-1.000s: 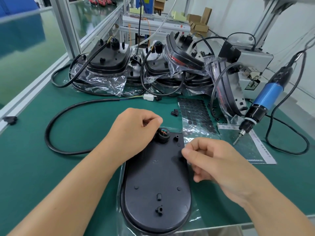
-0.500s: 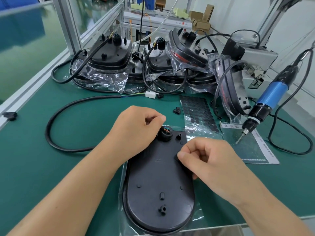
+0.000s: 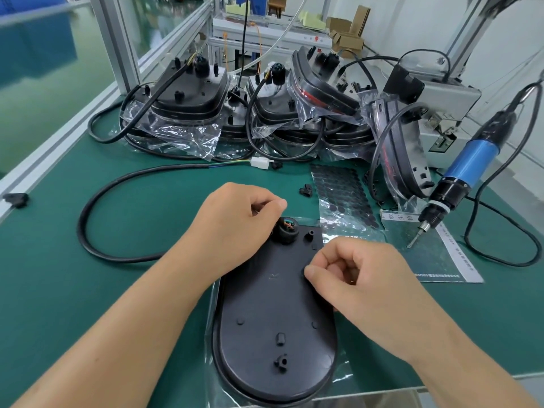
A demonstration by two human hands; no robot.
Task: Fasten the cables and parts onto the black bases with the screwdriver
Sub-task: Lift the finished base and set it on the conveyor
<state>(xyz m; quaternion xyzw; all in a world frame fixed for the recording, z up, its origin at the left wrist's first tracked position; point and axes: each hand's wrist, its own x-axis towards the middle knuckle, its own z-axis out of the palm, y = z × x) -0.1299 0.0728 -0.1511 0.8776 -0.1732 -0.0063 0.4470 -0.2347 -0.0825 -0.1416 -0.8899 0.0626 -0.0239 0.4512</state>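
A black oval base lies in a clear bag on the green mat, right in front of me. At its far end sits a round socket with coloured wires in it. My left hand is curled beside that socket and grips the end of the black cable, which loops off to the left. My right hand rests on the base's right side, thumb and forefinger pinched on a small black part that I can barely see. The blue electric screwdriver hangs untouched at the right, tip down.
Several bagged bases with cables are piled at the back, one standing on edge. A sheet of black round pads, a small black clip and a white connector lie beyond my hands. A grey machine stands back right.
My right hand has slid a little to the left, further over the base's right side. My left hand has stayed by the socket.
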